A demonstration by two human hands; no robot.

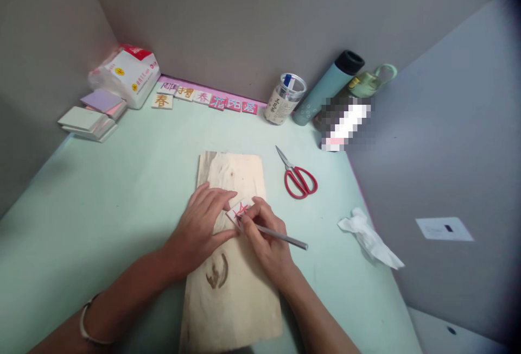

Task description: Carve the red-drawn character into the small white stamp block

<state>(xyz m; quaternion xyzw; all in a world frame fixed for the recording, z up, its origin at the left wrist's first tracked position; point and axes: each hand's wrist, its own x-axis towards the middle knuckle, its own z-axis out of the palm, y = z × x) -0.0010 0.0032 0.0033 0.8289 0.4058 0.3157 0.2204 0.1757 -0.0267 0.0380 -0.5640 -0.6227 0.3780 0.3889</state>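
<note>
Soft light, dark right-hand corners

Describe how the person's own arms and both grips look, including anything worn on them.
The left arm wears a slim, pale, rounded bangle; its material is unclear. The right arm shows nothing worn. No sleeve is in view on either. The left grip and right grip are bare, with no glove or visible ring.

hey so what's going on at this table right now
A person is working over a wooden board. The right hand holds a slim grey tool, tip down at a small white tile bearing red strokes. The left hand has its fingers around the tile's edges. Red-handled scissors lie nearby; character tiles line the back.
</note>
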